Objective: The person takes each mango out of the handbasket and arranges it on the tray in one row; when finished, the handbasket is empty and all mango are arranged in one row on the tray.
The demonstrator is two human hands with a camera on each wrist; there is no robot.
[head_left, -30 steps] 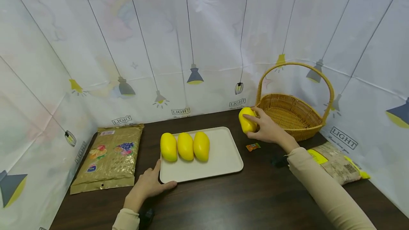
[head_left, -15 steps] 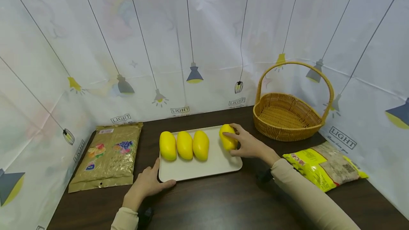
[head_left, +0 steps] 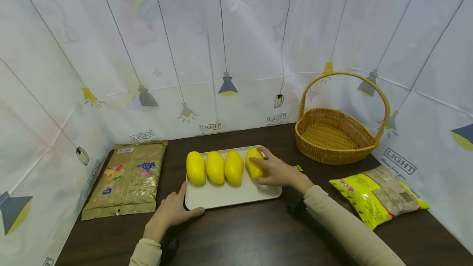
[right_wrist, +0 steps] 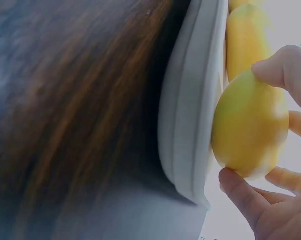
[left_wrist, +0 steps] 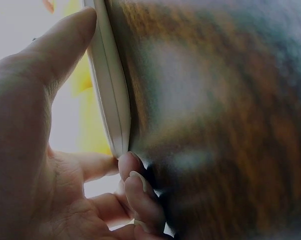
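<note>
Three yellow mangoes [head_left: 215, 168] lie side by side on the left part of a cream tray [head_left: 229, 198]. To their right, a fourth mango [head_left: 254, 164] is in my right hand [head_left: 275, 171], low at the tray's right part. In the right wrist view, the thumb and fingertips [right_wrist: 270, 72] hold this mango [right_wrist: 250, 125] from several sides. My left hand [head_left: 171, 210] rests at the tray's near left corner, thumb along the front edge and index finger along the left side. The left wrist view shows its thumb [left_wrist: 65, 45] laid straight against the tray rim [left_wrist: 110, 85].
A wicker basket [head_left: 334, 155] with a tall handle stands at the back right. In front of it lies a yellow bag [head_left: 380, 196]. A small wrapped candy [head_left: 298, 168] shows behind the right wrist. On the left lies a gold package [head_left: 127, 177] with fruit pictures.
My right hand has brought the mango from beside the basket leftward onto the tray, close to the other three. The left hand has stayed at the tray's corner.
</note>
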